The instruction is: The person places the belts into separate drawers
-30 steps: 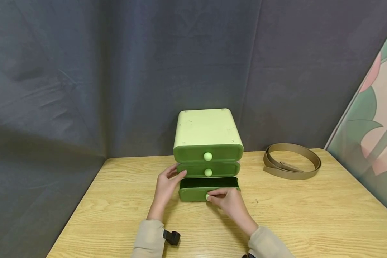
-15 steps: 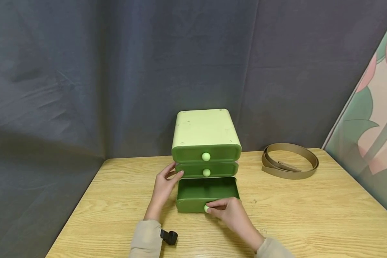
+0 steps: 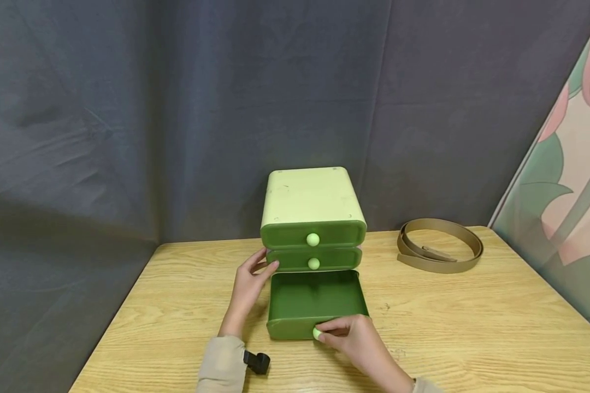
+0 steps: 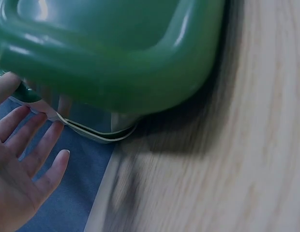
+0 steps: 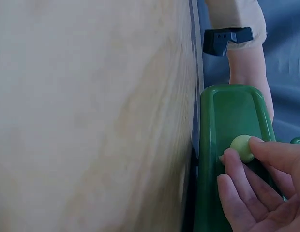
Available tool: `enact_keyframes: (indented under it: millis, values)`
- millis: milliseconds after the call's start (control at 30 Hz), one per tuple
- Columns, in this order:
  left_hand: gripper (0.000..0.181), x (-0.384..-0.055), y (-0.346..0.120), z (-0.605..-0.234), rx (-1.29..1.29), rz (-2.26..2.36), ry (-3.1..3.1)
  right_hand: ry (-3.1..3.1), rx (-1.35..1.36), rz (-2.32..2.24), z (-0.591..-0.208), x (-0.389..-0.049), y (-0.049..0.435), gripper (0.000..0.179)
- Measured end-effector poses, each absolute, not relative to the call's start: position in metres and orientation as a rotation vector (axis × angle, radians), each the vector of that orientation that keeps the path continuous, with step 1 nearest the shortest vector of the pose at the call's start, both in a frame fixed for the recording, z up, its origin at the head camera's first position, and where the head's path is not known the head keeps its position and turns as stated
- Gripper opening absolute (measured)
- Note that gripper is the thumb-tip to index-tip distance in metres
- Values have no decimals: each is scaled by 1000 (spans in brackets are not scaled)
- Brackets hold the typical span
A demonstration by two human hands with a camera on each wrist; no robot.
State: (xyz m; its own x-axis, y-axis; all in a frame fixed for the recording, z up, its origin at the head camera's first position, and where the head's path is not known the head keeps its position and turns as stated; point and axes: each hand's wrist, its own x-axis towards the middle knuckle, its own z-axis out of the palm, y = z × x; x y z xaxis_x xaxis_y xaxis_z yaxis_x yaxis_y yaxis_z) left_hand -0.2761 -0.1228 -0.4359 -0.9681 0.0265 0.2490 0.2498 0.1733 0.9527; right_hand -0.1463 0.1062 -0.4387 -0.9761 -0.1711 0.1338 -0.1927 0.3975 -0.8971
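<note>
A small green three-drawer cabinet point(image 3: 313, 194) with a pale top stands on the table. Its bottom drawer point(image 3: 290, 329) is pulled well out, and no contents show inside. My right hand point(image 3: 361, 341) pinches the pale round drawer knob point(image 5: 241, 147) between thumb and fingers. At the cabinet's left, my left hand point(image 3: 248, 283) touches the side, with the thumb at the left edge of the middle drawer point(image 3: 295, 261). In the left wrist view the fingers of the left hand point(image 4: 26, 164) are spread and nearly straight. The upper two drawers are closed.
A coiled brown belt point(image 3: 440, 266) lies at the back right of the wooden table point(image 3: 472, 327). Dark grey curtain point(image 3: 255, 109) hangs behind, and a floral panel point(image 3: 565, 202) borders the right side.
My right hand has drawn the bottom drawer toward me by its knob, showing much more of the inside. The left hand has stayed at the cabinet's left side.
</note>
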Motion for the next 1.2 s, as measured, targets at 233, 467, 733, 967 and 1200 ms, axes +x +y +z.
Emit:
enact_keyframes:
  millis: [233, 467, 733, 967, 1200]
  values:
    - [59, -276, -123, -436, -270, -1900, -2262, -2627, 369, 1765, -438, -135, 108, 13]
    - [60, -276, -123, -435, -258, -1905, -2270, -2623, 433, 1880, -443, -131, 111, 21]
    - [61, -276, -124, -436, -258, -1899, -2277, -2688, 547, 2042, -439, -130, 121, 36]
    - [60, -276, -123, -438, -255, -1916, -2270, -2641, 516, 2063, -428, -124, 135, 38]
    - [59, -278, -123, -439, -262, -1924, -2261, -2582, 606, 1885, -413, -124, 158, 37]
